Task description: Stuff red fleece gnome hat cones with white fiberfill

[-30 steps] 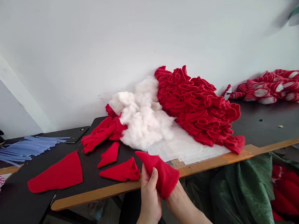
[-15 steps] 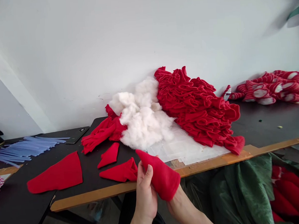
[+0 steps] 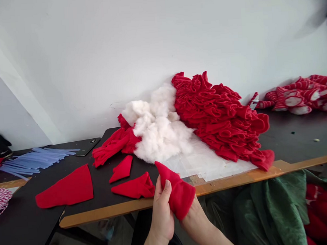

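Soft red fleece cone (image 3: 177,193) in the air just above the orange wooden edge strip (image 3: 130,207) of a dark work table (image 3: 300,138), its pointed end toward the wall. Left hand (image 3: 162,211) firmly grasping this cone from the side, with the fingers curled and the thumb (image 3: 166,189) pressed on the cloth. Right hand (image 3: 193,218) covered by the fleece at the wide open end, only the wrist showing, so its grip not possible to tell. Nearest to the hands, a folded red fleece piece (image 3: 135,187), almost touching the cone, and beside it a small red fleece triangle (image 3: 122,168). Further left, a flat red fleece piece (image 3: 65,187) and a bunch of red fleece pieces (image 3: 112,146) against a fluffy white fibre stuffing heap (image 3: 158,126). Next to the stuffing, a large ruffled pile of red fleece pieces (image 3: 221,119), partly on a translucent plastic sheet (image 3: 207,160). On the far right, red-and-white striped stuffed pieces (image 3: 303,99); below the table edge, a crumpled green sack (image 3: 271,212)
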Demonstrator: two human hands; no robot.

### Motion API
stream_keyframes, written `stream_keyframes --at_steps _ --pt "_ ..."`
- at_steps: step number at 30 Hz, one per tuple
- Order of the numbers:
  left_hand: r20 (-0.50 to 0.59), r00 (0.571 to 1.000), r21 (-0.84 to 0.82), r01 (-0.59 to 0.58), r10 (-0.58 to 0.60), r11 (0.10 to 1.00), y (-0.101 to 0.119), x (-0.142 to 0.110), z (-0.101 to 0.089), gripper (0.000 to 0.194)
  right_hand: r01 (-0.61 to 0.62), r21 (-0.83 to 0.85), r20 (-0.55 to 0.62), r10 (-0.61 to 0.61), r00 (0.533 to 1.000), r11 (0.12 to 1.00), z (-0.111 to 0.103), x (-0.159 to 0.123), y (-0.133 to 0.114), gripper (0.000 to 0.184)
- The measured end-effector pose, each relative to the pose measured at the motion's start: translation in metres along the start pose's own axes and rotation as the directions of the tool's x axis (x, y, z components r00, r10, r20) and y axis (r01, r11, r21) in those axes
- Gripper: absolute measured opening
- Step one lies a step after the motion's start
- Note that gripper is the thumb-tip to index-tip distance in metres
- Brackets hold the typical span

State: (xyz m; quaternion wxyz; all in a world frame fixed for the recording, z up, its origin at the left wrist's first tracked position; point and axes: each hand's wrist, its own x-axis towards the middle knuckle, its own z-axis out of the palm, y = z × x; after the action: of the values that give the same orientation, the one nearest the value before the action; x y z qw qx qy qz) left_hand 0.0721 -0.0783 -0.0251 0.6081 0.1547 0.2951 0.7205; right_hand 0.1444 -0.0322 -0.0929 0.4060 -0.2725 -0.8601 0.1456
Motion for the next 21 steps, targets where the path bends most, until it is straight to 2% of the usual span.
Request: stream_keyframes --at_steps 2,4,7,9,11,15,18,20,21 --pt "0.008 1.000 0.007 0.027 -0.027 1.000 0.005 0.001 -0.002 0.039 -0.081 0.091 -0.026 0.084 0.996 0.993 0.029 0.015 -0.014 0.065" --pt "0.009 1.000 0.022 0.019 -0.019 1.000 0.010 0.002 -0.004 0.035 -0.152 0.279 -0.132 0.195 0.972 0.948 0.057 0.027 -0.028 0.066" --pt "-0.034 0.998 0.022 -0.050 0.051 0.998 0.012 0.004 -0.003 0.035 -0.119 0.494 -0.240 0.267 0.933 0.861 0.076 0.037 -0.041 0.064" --pt "-0.059 0.995 0.002 -0.079 0.079 0.997 0.009 0.005 -0.001 0.037 -0.101 0.516 -0.240 0.257 0.936 0.851 0.071 0.037 -0.043 0.062" --pt "-0.051 0.995 -0.002 -0.086 0.085 0.996 0.005 0.004 0.002 0.037 -0.093 0.509 -0.220 0.234 0.947 0.856 0.057 0.034 -0.041 0.061" --pt "-0.015 0.995 0.037 -0.095 0.096 0.995 0.000 0.001 0.005 0.041 -0.019 0.488 -0.125 0.091 0.988 0.873 0.025 0.027 -0.034 0.059" --pt "-0.034 0.995 0.047 -0.091 0.093 0.995 0.000 -0.001 0.005 0.051 0.011 0.485 -0.055 0.018 0.998 0.875 0.014 0.028 -0.033 0.060" --pt "-0.043 0.997 0.029 -0.060 0.062 0.998 0.002 -0.001 0.005 0.060 0.033 0.484 -0.056 -0.007 0.998 0.874 0.010 0.030 -0.036 0.063" --pt "-0.042 0.998 0.016 -0.043 0.043 0.999 0.004 -0.001 0.004 0.063 0.037 0.476 -0.092 0.008 0.996 0.879 0.008 0.030 -0.038 0.065"
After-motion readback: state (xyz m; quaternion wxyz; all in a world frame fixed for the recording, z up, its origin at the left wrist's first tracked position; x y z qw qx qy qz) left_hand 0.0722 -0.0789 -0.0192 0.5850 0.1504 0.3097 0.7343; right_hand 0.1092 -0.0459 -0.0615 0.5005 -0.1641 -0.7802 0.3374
